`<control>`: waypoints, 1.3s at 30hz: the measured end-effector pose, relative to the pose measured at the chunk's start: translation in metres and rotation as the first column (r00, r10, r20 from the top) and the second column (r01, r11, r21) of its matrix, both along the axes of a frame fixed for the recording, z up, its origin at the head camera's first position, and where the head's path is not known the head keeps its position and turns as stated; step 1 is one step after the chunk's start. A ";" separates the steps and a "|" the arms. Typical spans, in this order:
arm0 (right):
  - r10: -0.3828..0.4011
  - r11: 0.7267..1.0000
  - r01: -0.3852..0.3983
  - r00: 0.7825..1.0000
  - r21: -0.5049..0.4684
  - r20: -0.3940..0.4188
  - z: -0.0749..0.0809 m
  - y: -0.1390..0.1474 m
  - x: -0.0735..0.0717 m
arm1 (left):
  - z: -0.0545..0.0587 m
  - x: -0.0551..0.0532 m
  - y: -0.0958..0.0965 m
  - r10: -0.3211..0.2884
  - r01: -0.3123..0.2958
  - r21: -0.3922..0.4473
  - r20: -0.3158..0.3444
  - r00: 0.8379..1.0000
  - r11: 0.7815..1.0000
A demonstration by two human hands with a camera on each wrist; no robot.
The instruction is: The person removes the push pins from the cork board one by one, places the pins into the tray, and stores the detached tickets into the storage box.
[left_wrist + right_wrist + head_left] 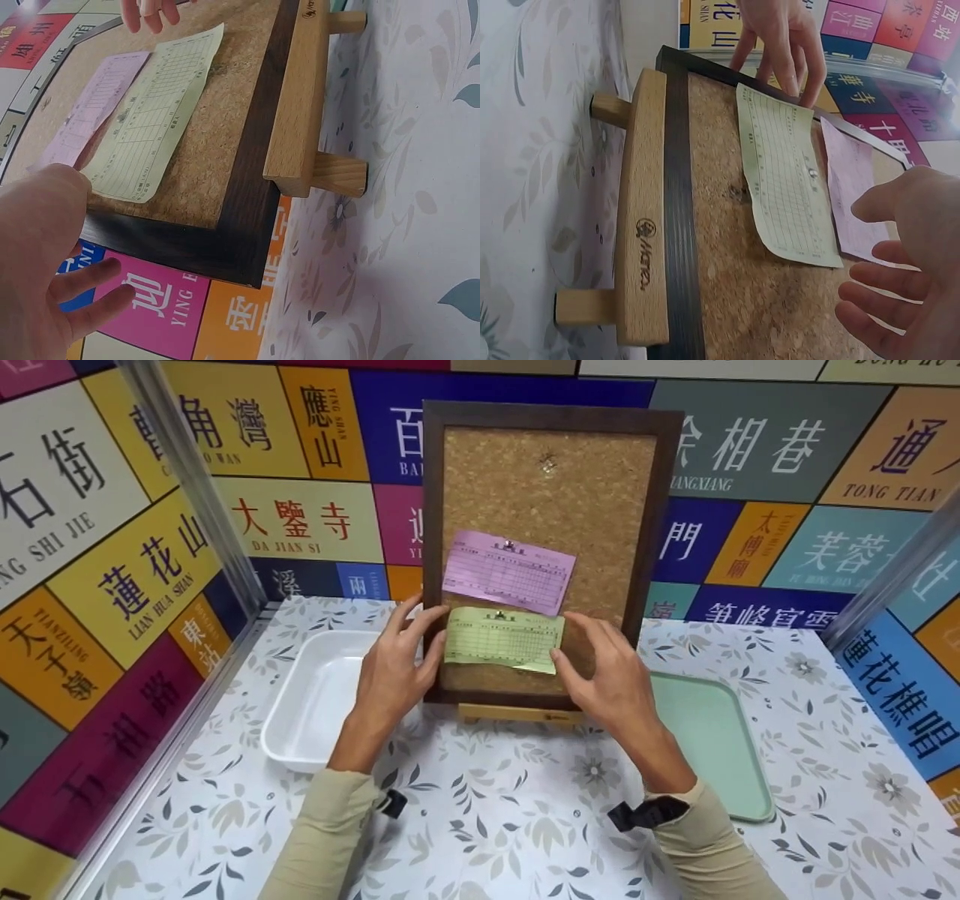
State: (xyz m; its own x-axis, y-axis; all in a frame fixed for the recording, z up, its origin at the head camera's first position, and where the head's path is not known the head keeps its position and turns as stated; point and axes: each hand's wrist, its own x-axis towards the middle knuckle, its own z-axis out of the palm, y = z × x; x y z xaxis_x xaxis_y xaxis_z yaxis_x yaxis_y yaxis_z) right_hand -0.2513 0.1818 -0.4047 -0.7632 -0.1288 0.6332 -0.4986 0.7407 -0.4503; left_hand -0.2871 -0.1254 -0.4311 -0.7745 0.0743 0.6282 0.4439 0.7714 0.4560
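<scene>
A pale green printed slip (501, 649) is fixed low on a framed corkboard (600, 502) by a pin at its top edge. Just above it hangs a tilted pink slip (517, 574), also pinned. My left hand (388, 667) is at the board's left frame, its thumb beside the green slip's left end and its relaxed fingers reaching past the frame's outer edge. On the other side, my right hand (615, 675) has its fingers spread loosely, thumb and forefinger near the green slip's right end. In the right wrist view the right hand (907, 270) holds nothing.
A small wooden stand (517, 712) supports the board's bottom edge. To the left stands a white tray (281, 712); a green tray (724, 742) lies to the right. Several pins (547, 460) cluster near the board's top. Panels with large lettering surround the patterned tabletop (510, 825).
</scene>
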 end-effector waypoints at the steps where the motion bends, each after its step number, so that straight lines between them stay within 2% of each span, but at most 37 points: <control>1: 0.000 1.000 0.000 1.000 -0.005 -0.001 0.000 -0.002 -0.001 | 0.000 0.000 0.000 -0.002 0.002 0.003 0.001 1.000 1.000; 12: 0.026 0.999 -0.026 0.999 -0.022 0.019 -0.011 -0.023 -0.011 | -0.002 0.001 -0.003 -0.015 0.014 0.018 0.018 1.000 1.000; 22: 0.050 0.998 -0.050 0.999 -0.029 -0.009 -0.022 -0.030 -0.017 | -0.004 0.001 -0.005 -0.039 0.039 0.011 0.014 0.999 0.999; 32: 0.061 0.998 -0.062 0.998 -0.018 -0.024 -0.021 -0.043 -0.022 | -0.008 0.001 0.001 -0.006 0.006 -0.012 0.024 1.000 1.000; 39: 0.074 0.996 -0.075 0.997 -0.047 -0.016 -0.018 -0.049 -0.027 | -0.010 0.000 0.004 0.003 -0.003 -0.005 0.038 0.999 1.000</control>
State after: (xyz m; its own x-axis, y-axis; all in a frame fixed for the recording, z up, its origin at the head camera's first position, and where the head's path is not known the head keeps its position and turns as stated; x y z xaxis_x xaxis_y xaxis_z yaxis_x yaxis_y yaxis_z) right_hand -0.2785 0.1330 -0.4226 -0.7434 -0.1548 0.6507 -0.5583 0.6793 -0.4763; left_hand -0.2866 -0.1212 -0.4410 -0.7979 0.0746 0.5982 0.4238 0.7750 0.4687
